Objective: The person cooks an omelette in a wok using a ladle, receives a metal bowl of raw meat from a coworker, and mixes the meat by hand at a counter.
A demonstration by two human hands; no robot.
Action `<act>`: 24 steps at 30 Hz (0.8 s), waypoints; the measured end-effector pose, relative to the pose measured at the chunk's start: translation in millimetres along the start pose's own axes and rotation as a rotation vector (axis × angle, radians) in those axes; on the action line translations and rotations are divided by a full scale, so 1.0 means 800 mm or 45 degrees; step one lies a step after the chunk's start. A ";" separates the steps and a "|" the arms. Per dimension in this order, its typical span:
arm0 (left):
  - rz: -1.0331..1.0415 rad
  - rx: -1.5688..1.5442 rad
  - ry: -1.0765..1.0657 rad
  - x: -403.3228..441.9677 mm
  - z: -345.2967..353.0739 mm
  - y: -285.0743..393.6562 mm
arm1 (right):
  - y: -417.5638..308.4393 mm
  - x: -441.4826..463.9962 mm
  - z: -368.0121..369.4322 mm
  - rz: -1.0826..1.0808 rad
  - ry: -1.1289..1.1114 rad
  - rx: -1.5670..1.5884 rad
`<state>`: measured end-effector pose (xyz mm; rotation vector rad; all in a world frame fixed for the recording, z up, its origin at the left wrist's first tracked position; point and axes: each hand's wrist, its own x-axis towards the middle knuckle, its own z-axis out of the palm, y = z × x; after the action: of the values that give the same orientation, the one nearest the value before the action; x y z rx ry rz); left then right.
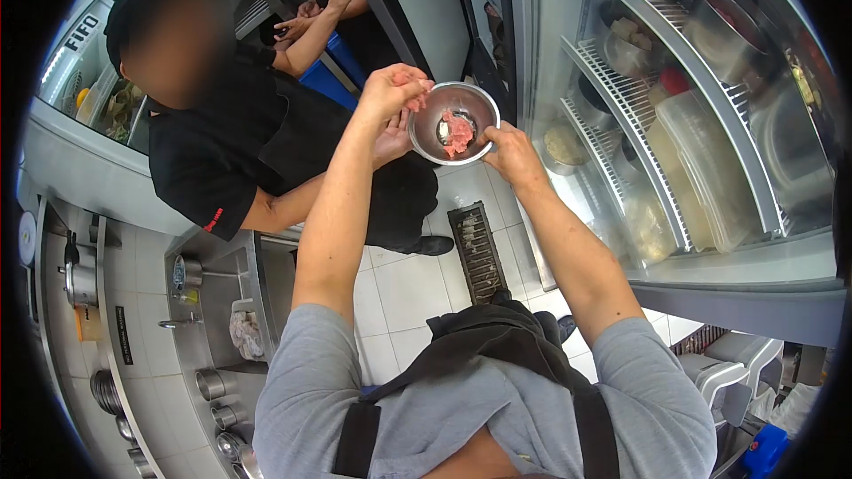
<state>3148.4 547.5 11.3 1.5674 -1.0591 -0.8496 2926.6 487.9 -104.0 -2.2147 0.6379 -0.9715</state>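
Note:
A round steel bowl (429, 131) is tilted in front of me with a lump of pink minced meat (457, 134) inside. My right hand (513, 156) grips the bowl's right rim. Above the bowl's upper left edge, my left hand (390, 92) pinches some more pink meat (417, 94) between its fingers. A co-worker's hand (391, 140), palm up, is just left of the bowl, below my left wrist; whether it touches the bowl is unclear.
A co-worker in black (240, 124) stands close on the left, another person's arms (311, 35) behind. On the right, a glass-fronted fridge (621, 106) holds bowls and containers. A floor drain grate (477, 253) lies ahead; a steel sink (280, 275) is at lower left.

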 end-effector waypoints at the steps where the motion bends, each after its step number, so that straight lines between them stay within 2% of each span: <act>1: -0.001 0.057 0.082 0.002 -0.008 -0.004 | 0.005 -0.003 0.002 0.022 -0.014 -0.029; 3: -0.043 0.275 0.121 0.011 -0.030 -0.021 | 0.011 -0.011 0.001 0.040 -0.028 -0.056; 5: 0.017 0.746 0.180 0.030 -0.053 -0.074 | 0.013 -0.024 -0.007 0.175 -0.045 -0.052; 6: -0.009 1.012 0.190 0.010 -0.039 -0.051 | 0.013 -0.030 -0.011 0.175 -0.039 -0.053; 7: -0.147 0.820 0.183 0.012 -0.043 -0.077 | 0.014 -0.038 -0.016 0.186 -0.033 -0.082; 9: -0.010 1.226 0.104 0.001 -0.036 -0.086 | 0.017 -0.052 -0.022 0.209 -0.017 -0.116; 11: -0.061 1.124 0.057 -0.004 -0.033 -0.086 | 0.027 -0.068 -0.025 0.113 0.075 -0.121; 13: -0.123 1.024 0.008 -0.016 -0.026 -0.072 | 0.022 -0.083 -0.038 0.136 0.074 -0.132; 16: 0.127 1.474 0.155 -0.039 -0.004 -0.030 | 0.008 -0.111 -0.058 0.201 0.063 -0.131; 17: 0.143 1.470 0.125 -0.052 0.012 -0.014 | 0.002 -0.122 -0.067 0.239 0.047 -0.124; 19: 0.500 1.361 0.234 -0.086 0.053 0.022 | -0.022 -0.150 -0.092 0.241 0.017 -0.141; 21: 0.726 1.093 -0.190 -0.137 0.123 0.041 | -0.047 -0.203 -0.116 0.288 -0.022 -0.156; 22: 0.501 1.058 -0.588 -0.173 0.164 0.057 | -0.057 -0.234 -0.130 0.272 -0.154 -0.143; 23: 0.717 1.145 -0.840 -0.201 0.199 0.032 | -0.069 -0.267 -0.146 0.267 -0.266 -0.131; 24: 0.678 1.220 -1.050 -0.234 0.238 0.014 | -0.090 -0.305 -0.164 0.339 -0.299 -0.155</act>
<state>2905.2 653.7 -19.8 1.5035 -2.6281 -0.6222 2688.9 647.3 -98.0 -2.2324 0.8727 -0.5420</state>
